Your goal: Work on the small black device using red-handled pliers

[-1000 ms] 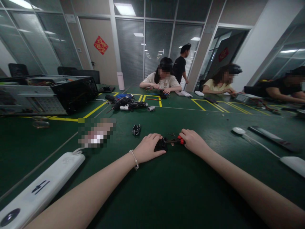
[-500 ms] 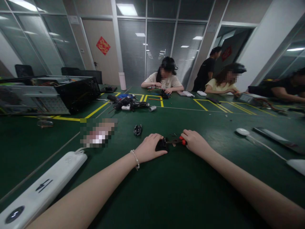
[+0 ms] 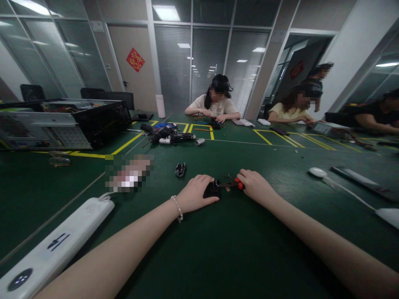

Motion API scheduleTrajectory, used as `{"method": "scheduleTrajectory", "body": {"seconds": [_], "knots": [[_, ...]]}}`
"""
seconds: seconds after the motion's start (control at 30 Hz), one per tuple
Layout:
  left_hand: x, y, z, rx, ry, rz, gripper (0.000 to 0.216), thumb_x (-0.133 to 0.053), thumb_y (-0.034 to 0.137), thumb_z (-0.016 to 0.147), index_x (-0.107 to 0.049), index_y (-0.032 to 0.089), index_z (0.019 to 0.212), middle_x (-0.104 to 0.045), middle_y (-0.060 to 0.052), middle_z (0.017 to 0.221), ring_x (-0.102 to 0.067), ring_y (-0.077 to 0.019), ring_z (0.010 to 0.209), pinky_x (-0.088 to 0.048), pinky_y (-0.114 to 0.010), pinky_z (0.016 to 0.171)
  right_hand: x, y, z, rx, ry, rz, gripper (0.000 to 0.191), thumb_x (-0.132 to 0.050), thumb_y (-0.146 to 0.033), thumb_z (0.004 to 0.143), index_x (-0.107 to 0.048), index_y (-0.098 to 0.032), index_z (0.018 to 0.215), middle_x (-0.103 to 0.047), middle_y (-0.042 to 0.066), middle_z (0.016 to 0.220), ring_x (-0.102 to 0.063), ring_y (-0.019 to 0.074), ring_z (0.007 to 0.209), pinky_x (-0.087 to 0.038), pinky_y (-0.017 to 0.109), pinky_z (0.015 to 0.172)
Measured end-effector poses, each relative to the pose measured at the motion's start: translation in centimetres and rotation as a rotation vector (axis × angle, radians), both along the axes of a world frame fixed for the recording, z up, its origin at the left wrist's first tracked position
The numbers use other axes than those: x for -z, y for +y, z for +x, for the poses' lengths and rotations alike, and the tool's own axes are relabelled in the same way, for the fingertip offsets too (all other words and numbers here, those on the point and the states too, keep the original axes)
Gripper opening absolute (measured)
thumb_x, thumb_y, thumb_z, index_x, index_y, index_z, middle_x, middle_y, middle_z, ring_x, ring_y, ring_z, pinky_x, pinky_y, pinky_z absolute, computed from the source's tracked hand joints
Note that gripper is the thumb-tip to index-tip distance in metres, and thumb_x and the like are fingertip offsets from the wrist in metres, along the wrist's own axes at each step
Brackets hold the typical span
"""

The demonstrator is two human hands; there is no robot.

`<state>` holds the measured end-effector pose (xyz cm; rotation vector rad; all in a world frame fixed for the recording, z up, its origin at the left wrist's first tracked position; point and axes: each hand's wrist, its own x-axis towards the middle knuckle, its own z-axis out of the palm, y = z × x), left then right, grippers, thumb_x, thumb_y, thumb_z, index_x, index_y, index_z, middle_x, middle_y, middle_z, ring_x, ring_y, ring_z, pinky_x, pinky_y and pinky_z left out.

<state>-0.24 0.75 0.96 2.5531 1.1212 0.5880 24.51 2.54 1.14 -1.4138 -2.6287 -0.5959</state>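
My left hand (image 3: 195, 193) rests on the green table mat (image 3: 218, 249) with its fingers curled over a small black part (image 3: 211, 189), pinning it down. A beaded bracelet sits on that wrist. My right hand (image 3: 254, 185) is closed round the red handles of a pair of small pliers (image 3: 231, 183), whose dark jaws point left at the black part. A few tiny dark bits lie just behind the pliers. Another small black component (image 3: 180, 169) lies apart, to the upper left of my left hand.
A white power strip (image 3: 52, 249) lies at the near left; a white mouse-like device (image 3: 313, 171) with a cable is at the right. An open computer case (image 3: 62, 122) stands far left, tools (image 3: 168, 135) piled behind. Other people sit across the table.
My hands have stayed almost still on the part and pliers. A person standing in the background has walked from the middle to the right doorway.
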Motion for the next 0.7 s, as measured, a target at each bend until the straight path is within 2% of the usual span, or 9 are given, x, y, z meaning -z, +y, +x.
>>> {"method": "scheduleTrajectory", "body": {"seconds": [0.7], "knots": [[0.20,-0.04,0.09,-0.001,0.020,0.038,0.053,-0.050,0.053,0.076,-0.042,0.019,0.116,-0.049,-0.007,0.116,-0.044,-0.0241,0.106,-0.037,-0.038,0.088,0.27,0.36,0.25,-0.032,0.013,0.004,0.021,-0.047,-0.004,0.067,-0.056,-0.013,0.084,-0.053,0.008,0.085,-0.050,0.0158,0.072,-0.039,0.028,0.064]]}}
